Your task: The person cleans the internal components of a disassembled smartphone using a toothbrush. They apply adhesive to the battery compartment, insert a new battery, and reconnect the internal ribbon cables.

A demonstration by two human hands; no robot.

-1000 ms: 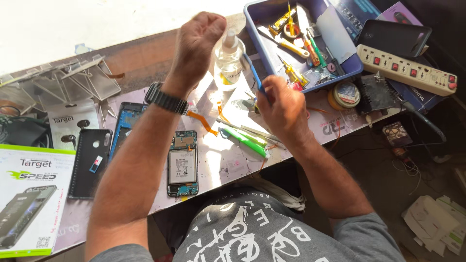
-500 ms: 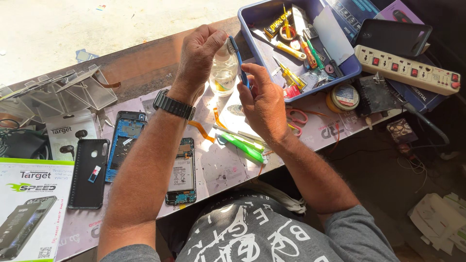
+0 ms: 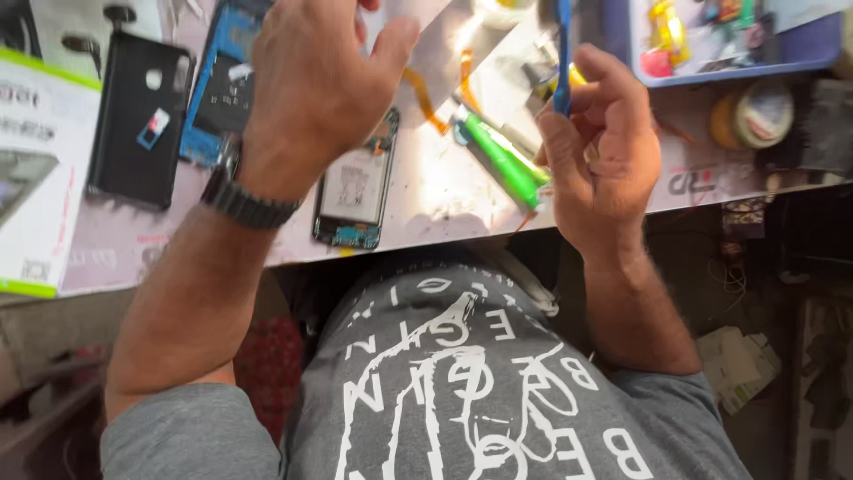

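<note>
A thin blue plastic tool [image 3: 562, 53] stands upright in the right hand [image 3: 600, 160], its shaft running up past the top edge of the view; the fingers [image 3: 613, 93] of that hand are curled together around its lower end, clamped on it. It hangs above the pale bench [image 3: 435, 191], just right of an opened smartphone with its back removed [image 3: 355, 182], which lies flat near the bench's front edge with battery and circuit board showing.

The left hand [image 3: 311, 84] is raised over the bench just left of and above that opened phone, back toward the camera; its fingers bend inward, thumb [image 3: 391, 49] out to the right, and I cannot tell whether they grip anything. A dark wristwatch [image 3: 244, 203] circles its wrist.

Between the opened phone and the right hand lies a green pen-shaped tool [image 3: 502, 160], slanting. Beyond the phone an orange ribbon cable [image 3: 426, 98] curves across the bench. Left of the phone are a blue-framed phone body [image 3: 218, 89], then a black phone case [image 3: 138, 120], then a white and green box [image 3: 40, 169]. Far right of the phone, a blue plastic tray [image 3: 737, 62] holds small tools, with a roll of tape [image 3: 760, 111] beside it.
</note>
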